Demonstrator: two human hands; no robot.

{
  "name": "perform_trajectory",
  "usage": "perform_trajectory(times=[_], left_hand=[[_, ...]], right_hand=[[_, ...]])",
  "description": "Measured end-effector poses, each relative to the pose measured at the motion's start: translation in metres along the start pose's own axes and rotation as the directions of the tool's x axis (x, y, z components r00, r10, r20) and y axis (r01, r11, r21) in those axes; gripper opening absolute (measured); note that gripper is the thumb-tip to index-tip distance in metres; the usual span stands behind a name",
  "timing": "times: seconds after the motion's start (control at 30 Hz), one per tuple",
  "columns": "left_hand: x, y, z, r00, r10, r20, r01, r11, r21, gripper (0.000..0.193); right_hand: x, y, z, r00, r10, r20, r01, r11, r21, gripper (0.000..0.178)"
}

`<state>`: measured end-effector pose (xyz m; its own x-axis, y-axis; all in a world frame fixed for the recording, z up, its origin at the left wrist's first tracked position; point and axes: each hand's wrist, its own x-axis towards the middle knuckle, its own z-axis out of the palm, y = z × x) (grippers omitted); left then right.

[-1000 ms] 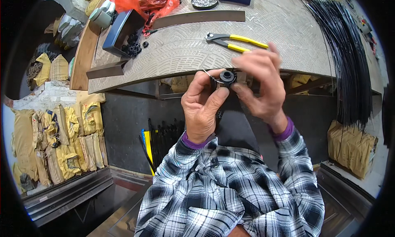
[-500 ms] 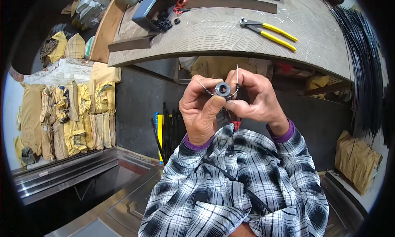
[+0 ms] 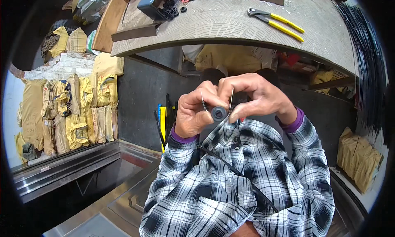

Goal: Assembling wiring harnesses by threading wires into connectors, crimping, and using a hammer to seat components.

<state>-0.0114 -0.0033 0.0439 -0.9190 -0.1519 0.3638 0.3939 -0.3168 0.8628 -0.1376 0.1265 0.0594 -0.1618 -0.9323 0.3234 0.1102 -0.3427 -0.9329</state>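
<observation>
In front of my chest I hold a small dark ring-shaped piece (image 3: 219,113) with a round opening in its face. My left hand (image 3: 194,110) is closed on its left side, thumb and forefinger pressed near it. A thin wire (image 3: 203,100) with a dark, knotted-looking part stands up between those fingers. On the right side, my right hand (image 3: 258,96) pinches a second thin wire (image 3: 232,98), thumb and forefinger curled around it close to the piece. The fingers partly hide where the wires meet the piece.
On the bench (image 3: 222,27) ahead lie yellow-handled nippers (image 3: 279,24) and an open box (image 3: 158,4) with small black rings (image 3: 169,10) beside it. Long black wires (image 3: 368,68) hang at the right. Wrapped packages (image 3: 76,109) stack at left; another package (image 3: 358,161) stands right.
Both hands have moved lower and nearer my chest with the ring-shaped piece. My right fingers now curl over the right wire. The bench sits higher in view.
</observation>
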Motion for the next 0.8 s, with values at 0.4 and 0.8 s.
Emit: perform_trajectory(times=[0.4,0.8], left_hand=[[-0.004,-0.004,0.015,0.975,0.049,-0.215,-0.047,0.999,0.012,0.033],[-0.005,-0.009,0.017,0.961,0.048,-0.271,-0.048,0.999,0.006,0.033]], right_hand=[[0.015,0.000,-0.013,0.985,0.003,0.174,0.021,0.991,-0.134,0.036],[0.003,0.010,-0.015,1.000,0.022,0.011,-0.023,1.000,0.012,0.016]])
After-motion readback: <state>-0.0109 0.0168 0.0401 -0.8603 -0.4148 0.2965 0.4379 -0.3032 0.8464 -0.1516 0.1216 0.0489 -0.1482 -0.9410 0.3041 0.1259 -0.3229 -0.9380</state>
